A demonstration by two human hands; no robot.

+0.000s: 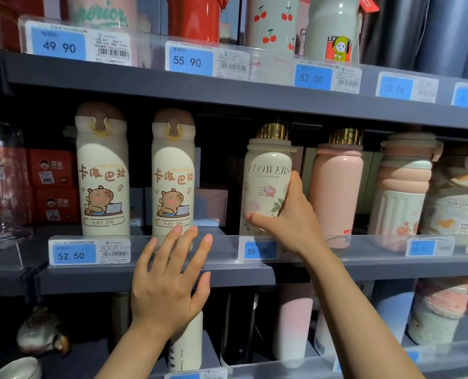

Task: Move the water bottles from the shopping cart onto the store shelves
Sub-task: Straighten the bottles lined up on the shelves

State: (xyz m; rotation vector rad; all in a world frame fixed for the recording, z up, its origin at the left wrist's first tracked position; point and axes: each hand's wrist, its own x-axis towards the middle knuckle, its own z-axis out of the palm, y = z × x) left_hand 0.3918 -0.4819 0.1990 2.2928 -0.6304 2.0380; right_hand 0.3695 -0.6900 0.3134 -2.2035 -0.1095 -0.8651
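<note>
Floral bottle (267,184) stands upright at frame centre-right, right hand (287,220) wrapped round its lower body; left hand (170,280) spread, empty, lower left of it.

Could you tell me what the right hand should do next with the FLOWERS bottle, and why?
Probably let go and draw back: the right hand grips the FLOWERS bottle, which appears to stand upright on the middle shelf above the 58.00 tag.

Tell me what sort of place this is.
Most likely a shop aisle selling drinkware. Grey shelves carry rows of bottles, blue price tags with barcodes line the shelf edges, and the right hand holds a flowered bottle on the middle shelf.
</note>
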